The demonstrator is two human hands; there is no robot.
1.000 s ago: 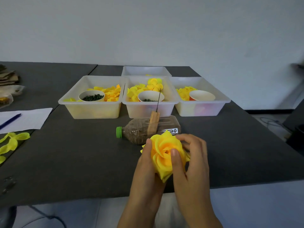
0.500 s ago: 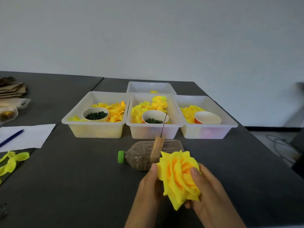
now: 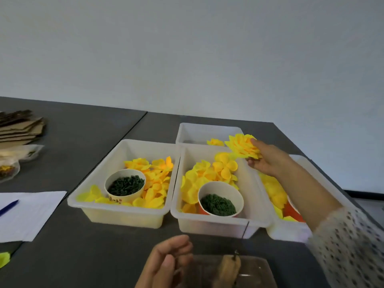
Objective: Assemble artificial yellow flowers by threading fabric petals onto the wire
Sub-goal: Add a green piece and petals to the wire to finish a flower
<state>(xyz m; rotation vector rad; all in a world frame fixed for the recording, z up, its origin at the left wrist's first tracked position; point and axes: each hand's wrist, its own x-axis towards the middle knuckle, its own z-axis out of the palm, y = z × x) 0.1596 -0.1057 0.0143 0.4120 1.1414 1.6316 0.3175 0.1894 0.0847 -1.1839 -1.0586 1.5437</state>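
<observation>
Head view shows the right hand (image 3: 265,161) reaching far across the table, its fingers pinching a finished yellow flower (image 3: 243,149) over the near right corner of the back bin (image 3: 193,132), where another flower (image 3: 215,142) already lies. The step looks like dropping the finished bloom in with the done ones; to do it well, carry it fully past the rim, lower it, and let go gently so the layered petals are not crushed or knocked loose. The flower is bright yellow, full, with many overlapping fabric petals fanned outward, its underside against the palm. The left hand (image 3: 166,260) waits near the bottom edge with fingers loosely curled, holding nothing, just beside the bottle (image 3: 255,269) that carries the upright wire (image 3: 245,230), which is bare and ready for the next petals.
</observation>
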